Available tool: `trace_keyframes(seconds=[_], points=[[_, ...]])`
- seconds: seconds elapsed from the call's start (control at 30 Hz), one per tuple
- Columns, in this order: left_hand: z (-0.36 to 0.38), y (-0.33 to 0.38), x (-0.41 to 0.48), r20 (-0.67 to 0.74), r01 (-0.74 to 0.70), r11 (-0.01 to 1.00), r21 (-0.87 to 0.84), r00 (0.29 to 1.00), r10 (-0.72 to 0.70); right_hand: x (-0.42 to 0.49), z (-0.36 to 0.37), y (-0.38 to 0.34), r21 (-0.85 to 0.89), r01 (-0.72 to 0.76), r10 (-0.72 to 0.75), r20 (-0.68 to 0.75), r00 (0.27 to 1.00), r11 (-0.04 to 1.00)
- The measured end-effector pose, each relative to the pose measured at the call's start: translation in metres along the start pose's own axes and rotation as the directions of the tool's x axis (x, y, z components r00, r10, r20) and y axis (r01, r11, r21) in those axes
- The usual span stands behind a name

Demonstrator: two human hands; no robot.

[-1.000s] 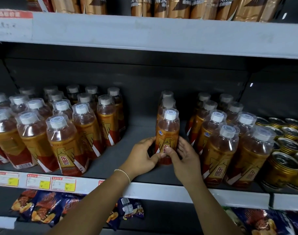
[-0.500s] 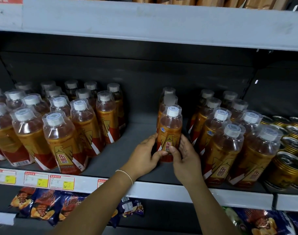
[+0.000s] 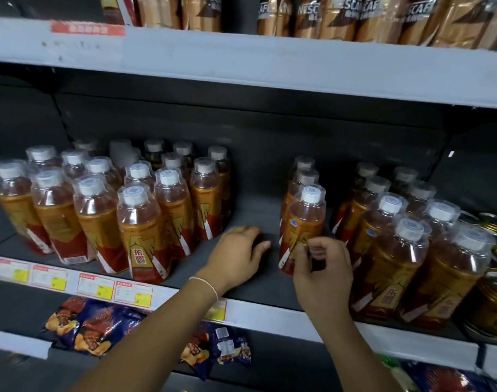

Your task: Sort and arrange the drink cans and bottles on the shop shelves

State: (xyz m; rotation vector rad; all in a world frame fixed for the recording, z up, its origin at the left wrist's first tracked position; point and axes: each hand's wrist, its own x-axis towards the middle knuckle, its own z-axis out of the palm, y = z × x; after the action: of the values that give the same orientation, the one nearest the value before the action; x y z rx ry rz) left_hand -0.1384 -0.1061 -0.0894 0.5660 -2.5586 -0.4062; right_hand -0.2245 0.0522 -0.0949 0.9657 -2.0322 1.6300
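Note:
A single-file row of amber drink bottles with white caps stands mid-shelf; its front bottle (image 3: 306, 222) is upright on the dark shelf floor. My right hand (image 3: 326, 275) is just in front of that bottle's lower label, fingers loosely curled, fingertips at the label, not wrapped around it. My left hand (image 3: 236, 258) hovers over the bare gap to the bottle's left, fingers apart, holding nothing. The same bottles form a left block (image 3: 139, 222) and a right block (image 3: 394, 258).
Gold cans (image 3: 496, 292) crowd the far right of the shelf. The grey shelf edge (image 3: 270, 315) carries price tags (image 3: 94, 287). Coffee bottles (image 3: 340, 18) line the shelf above. Snack bags (image 3: 100, 326) lie on the shelf below.
Both hands were clasped on the front middle bottle. My left hand has let go and moved left into the gap, and my right hand has loosened its grip.

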Motion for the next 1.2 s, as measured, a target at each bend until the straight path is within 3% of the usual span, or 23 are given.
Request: trace_keyframes(seconds=[0.07, 0.17, 0.27, 0.37, 0.5, 0.6, 0.83, 1.2], points=[[-0.016, -0.014, -0.004, -0.058, 0.058, 0.998, 0.013, 0.997, -0.057, -0.002, 0.013, -0.018, 0.082, 0.091, -0.095, 0.047, 0.994, 0.992], [-0.037, -0.030, -0.011, -0.091, 0.124, 0.992, 0.016, 0.988, -0.122, 0.003, 0.043, -0.037, 0.174, 0.106, -0.133, 0.155, 0.979, 0.979], [-0.048, -0.039, -0.021, -0.060, 0.176, 0.984, -0.002, 0.983, -0.175, 0.022, 0.079, -0.047, 0.207, -0.014, -0.051, 0.307, 0.950, 0.978], [-0.050, -0.043, -0.030, 0.010, 0.205, 0.979, -0.018, 0.979, -0.204, 0.055, 0.120, -0.056, 0.135, -0.167, 0.087, 0.465, 0.881, 0.977], [-0.047, -0.045, -0.034, 0.077, 0.234, 0.972, -0.009, 0.970, -0.233, 0.089, 0.162, -0.066, 0.080, -0.192, 0.108, 0.593, 0.798, 0.978], [-0.048, -0.046, -0.033, 0.071, 0.246, 0.969, -0.019, 0.967, -0.244, 0.094, 0.176, -0.068, 0.085, -0.144, 0.064, 0.602, 0.796, 0.986], [-0.049, -0.043, -0.035, 0.054, 0.239, 0.970, -0.055, 0.970, -0.236, 0.092, 0.170, -0.063, 0.104, -0.189, 0.090, 0.600, 0.795, 0.976], [-0.034, -0.042, -0.024, 0.100, 0.315, 0.937, -0.154, 0.948, -0.302, 0.078, 0.102, -0.055, 0.114, -0.180, 0.055, 0.682, 0.729, 0.977]])
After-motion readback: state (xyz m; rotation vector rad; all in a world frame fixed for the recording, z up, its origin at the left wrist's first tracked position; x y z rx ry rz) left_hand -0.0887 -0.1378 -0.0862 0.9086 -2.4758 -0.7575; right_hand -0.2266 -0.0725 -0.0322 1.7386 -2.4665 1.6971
